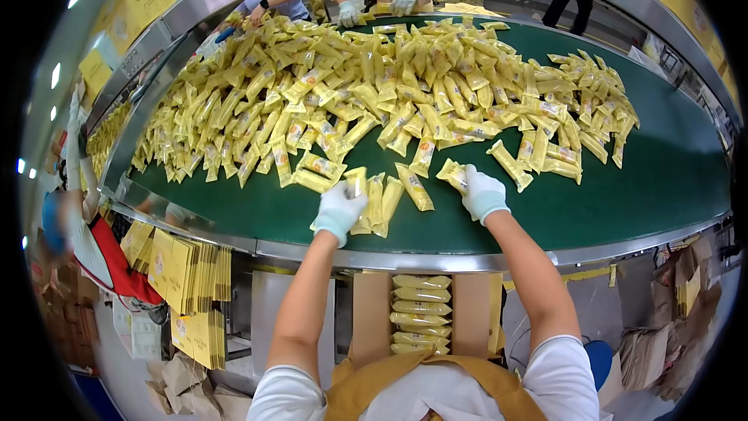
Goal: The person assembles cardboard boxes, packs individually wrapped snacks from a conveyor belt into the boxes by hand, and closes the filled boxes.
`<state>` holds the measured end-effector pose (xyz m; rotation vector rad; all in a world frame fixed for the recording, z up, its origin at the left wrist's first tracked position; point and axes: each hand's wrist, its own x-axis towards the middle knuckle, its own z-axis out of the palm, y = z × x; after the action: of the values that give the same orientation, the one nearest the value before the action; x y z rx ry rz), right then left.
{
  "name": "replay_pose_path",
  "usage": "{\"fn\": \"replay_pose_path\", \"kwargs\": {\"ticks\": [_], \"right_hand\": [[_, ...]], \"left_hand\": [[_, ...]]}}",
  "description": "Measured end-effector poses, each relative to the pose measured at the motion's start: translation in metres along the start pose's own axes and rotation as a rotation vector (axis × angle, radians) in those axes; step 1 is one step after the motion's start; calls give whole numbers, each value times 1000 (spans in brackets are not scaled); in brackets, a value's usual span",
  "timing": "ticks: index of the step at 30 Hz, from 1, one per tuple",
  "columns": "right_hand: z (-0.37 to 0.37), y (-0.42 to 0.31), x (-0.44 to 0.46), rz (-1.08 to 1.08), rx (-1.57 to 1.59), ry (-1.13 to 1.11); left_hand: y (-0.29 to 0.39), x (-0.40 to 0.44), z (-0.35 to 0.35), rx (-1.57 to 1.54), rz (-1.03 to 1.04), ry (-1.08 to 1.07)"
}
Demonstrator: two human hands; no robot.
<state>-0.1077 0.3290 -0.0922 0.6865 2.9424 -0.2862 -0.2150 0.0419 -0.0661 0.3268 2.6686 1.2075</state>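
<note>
Yellow snack packets (pixel 312 93) lie in a big heap on the green table surface (pixel 584 210). My left hand (pixel 340 210), in a white glove, is closed round a yellow packet (pixel 356 182) near the table's front edge. Right beside it, more packets (pixel 389 204) lie side by side. A white glove also covers my right hand (pixel 484 192), whose fingers are closed on the end of another packet (pixel 452 176). Between my hands a single packet (pixel 414 186) lies at a slant. Below the edge, an open cardboard box (pixel 372 320) holds stacked packets (pixel 421 308).
Across the table, a co-worker's gloved hands (pixel 405 1) are at the heap, and another person's bare hand (pixel 258 14) reaches in. Folded yellow cartons (pixel 183 273) stand at left. A metal rim (pixel 374 260) borders the table. Brown paper (pixel 643 355) lies at right.
</note>
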Motion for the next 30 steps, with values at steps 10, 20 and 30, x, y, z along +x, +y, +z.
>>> {"fn": "replay_pose_path", "kwargs": {"ticks": [10, 20, 30], "right_hand": [[22, -4, -10, -52, -121, 228], [30, 24, -33, -360, -325, 456], [14, 42, -100, -371, -17, 363]], "left_hand": [[14, 19, 33, 327, -24, -56], [30, -3, 53, 810, 229, -138], [-8, -35, 43, 851, 625, -59]]}}
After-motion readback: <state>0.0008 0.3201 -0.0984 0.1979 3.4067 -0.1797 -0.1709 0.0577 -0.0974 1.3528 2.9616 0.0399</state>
